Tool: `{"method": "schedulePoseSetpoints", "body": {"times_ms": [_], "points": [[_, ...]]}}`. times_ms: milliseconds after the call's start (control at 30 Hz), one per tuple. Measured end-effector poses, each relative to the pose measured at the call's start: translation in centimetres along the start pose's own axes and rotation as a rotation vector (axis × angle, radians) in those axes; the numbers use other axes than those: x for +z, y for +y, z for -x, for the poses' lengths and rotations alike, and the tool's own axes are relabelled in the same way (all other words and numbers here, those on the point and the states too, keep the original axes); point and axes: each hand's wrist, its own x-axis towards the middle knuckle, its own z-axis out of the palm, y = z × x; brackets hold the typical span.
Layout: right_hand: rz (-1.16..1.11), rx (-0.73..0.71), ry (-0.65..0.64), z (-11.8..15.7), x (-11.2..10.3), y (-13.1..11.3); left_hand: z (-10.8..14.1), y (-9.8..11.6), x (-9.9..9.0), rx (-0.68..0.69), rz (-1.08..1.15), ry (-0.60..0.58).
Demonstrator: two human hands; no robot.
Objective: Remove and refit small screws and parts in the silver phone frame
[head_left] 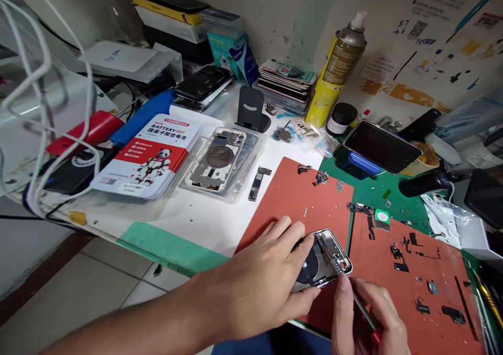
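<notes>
An opened phone housing (329,250) with a pale metal frame lies at the near edge of the orange mat. A round black coil (309,267) shows inside it. My left hand (271,276) grips the housing from the left, thumb along the near side and fingers over the far side. Between the thumb and fingers of my right hand (365,313) is a slim screwdriver (364,309), metallic with a red end. It slants up to the housing's right end; its exact tip is too small to make out.
Small phone parts (422,307) are scattered over the orange mat (267,213). Left of it lie a logic board (259,183), another phone housing (216,158) and a battery box (149,156). A yellow spray can (334,67) and a propped phone (381,145) stand behind.
</notes>
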Motion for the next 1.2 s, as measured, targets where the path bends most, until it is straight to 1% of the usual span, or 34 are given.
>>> {"method": "schedulePoseSetpoints", "body": {"times_ms": [33,67,100,167,300,367,467,533,600,667,767,833,933,1000,1100,1133,1200], "points": [[-0.006,-0.034,-0.093,0.0,-0.1,0.1,0.0,-0.1,0.0,0.004,0.008,0.004],[0.012,-0.03,-0.108,0.0,-0.2,0.2,-0.1,-0.1,0.0,0.007,0.015,0.01],[0.061,0.018,-0.104,0.0,-0.3,0.3,-0.1,-0.1,0.0,0.011,0.02,0.015],[0.112,0.067,-0.036,0.2,-0.1,0.2,-0.1,-0.2,0.0,0.012,0.02,0.017],[-0.003,0.019,0.091,0.5,0.5,-0.1,-0.1,-0.1,-0.1,-0.001,0.02,-0.011],[-0.012,0.008,0.078,0.4,0.6,-0.1,-0.1,0.0,-0.2,0.0,0.021,-0.012],[0.075,0.018,0.06,0.2,0.6,-0.6,-0.1,-0.1,-0.1,0.002,0.015,-0.013],[0.101,0.051,0.097,0.2,0.6,-0.9,-0.1,-0.2,0.0,-0.001,0.017,-0.019],[0.045,0.057,0.149,0.3,0.8,-1.0,-0.1,-0.2,0.0,-0.003,0.023,-0.025],[-0.004,0.04,0.176,0.4,1.0,-0.9,-0.1,-0.2,0.0,-0.001,0.026,-0.028],[0.039,-0.007,0.145,0.5,1.1,-0.5,0.0,-0.2,0.1,-0.004,0.027,-0.029],[0.049,-0.035,0.147,0.5,1.2,-0.4,0.0,-0.2,0.1,-0.008,0.027,-0.031],[-0.022,0.023,0.171,0.4,1.2,-0.6,0.0,-0.2,0.1,-0.005,0.032,-0.034],[-0.029,0.05,0.172,0.3,1.2,-0.8,0.0,-0.2,0.1,-0.003,0.032,-0.031],[-0.012,0.001,0.127,0.3,1.1,-0.9,-0.1,-0.2,0.1,0.003,0.025,-0.027],[-0.021,0.006,0.123,0.4,1.1,-0.9,-0.1,-0.2,0.2,0.004,0.024,-0.027],[-0.056,0.069,0.139,0.6,1.2,-0.9,-0.1,-0.3,0.1,0.007,0.019,-0.025]]}}
